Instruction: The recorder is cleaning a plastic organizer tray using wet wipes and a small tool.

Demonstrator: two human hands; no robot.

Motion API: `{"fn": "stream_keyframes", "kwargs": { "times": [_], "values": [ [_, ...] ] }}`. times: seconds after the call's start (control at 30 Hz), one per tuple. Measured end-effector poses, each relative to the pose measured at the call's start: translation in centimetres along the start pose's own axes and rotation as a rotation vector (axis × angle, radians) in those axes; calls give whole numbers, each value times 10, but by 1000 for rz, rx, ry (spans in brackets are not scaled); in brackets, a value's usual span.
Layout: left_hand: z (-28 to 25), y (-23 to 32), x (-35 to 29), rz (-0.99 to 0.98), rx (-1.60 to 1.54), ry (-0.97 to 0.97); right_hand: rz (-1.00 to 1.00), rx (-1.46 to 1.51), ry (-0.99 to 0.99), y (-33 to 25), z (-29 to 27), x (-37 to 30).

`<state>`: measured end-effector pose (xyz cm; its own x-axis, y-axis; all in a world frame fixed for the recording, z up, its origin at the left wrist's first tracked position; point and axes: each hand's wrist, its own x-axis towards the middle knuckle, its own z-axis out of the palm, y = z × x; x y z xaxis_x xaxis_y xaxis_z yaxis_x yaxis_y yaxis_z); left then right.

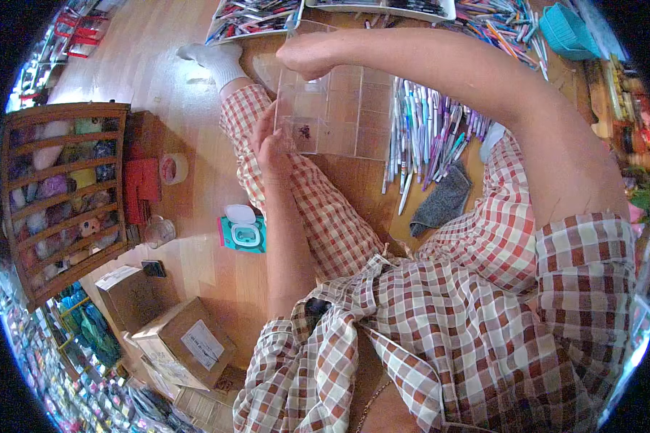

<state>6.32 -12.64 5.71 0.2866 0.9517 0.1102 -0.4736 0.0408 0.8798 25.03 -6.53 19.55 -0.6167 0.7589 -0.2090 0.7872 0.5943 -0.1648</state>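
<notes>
A clear plastic box with several compartments [343,108] is held up over the floor between my legs. My left hand [273,148] grips its near left edge, fingers closed around the side. At its far left part, my right hand [309,58] is curled, with the arm reaching across from the right; what its fingers hold is hidden. Small dark red bits [305,132] show in a compartment by my left hand. Right of the box, many pens [430,130] lie in a spread row. A grey cloth [442,198] lies at their near end.
White trays of pens [256,35] stand at the far side, with loose pens and a teal basket [567,32] to the right. On the left are a wooden rack [65,195], a tape roll [173,168], a teal wipes pack [244,234] and cardboard boxes [184,343].
</notes>
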Motion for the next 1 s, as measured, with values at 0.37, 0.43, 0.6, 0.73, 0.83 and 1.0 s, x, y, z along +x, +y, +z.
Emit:
{"fn": "stream_keyframes", "kwargs": {
  "times": [0.37, 0.43, 0.6, 0.73, 0.83, 1.0],
  "values": [
    [9, 1, -1, -5, -47, -35, 114, 19, 286, 35, 11, 4],
    [4, 2, 0, 2, -16, -55, 114, -13, 283, 34, 18, -1],
    [-1, 3, -2, 13, 18, -48, 78, -41, 282, 23, 22, -4],
    [4, -7, 4, -21, -31, -31, -214, -431, -5, 47, 24, 14],
    [-5, -5, 0, -3, -21, -9, -21, 223, -38, 47, 0, 4],
    [0, -1, 4, -10, -22, -26, 224, 553, -42, 87, -7, -9]
  ]
}}
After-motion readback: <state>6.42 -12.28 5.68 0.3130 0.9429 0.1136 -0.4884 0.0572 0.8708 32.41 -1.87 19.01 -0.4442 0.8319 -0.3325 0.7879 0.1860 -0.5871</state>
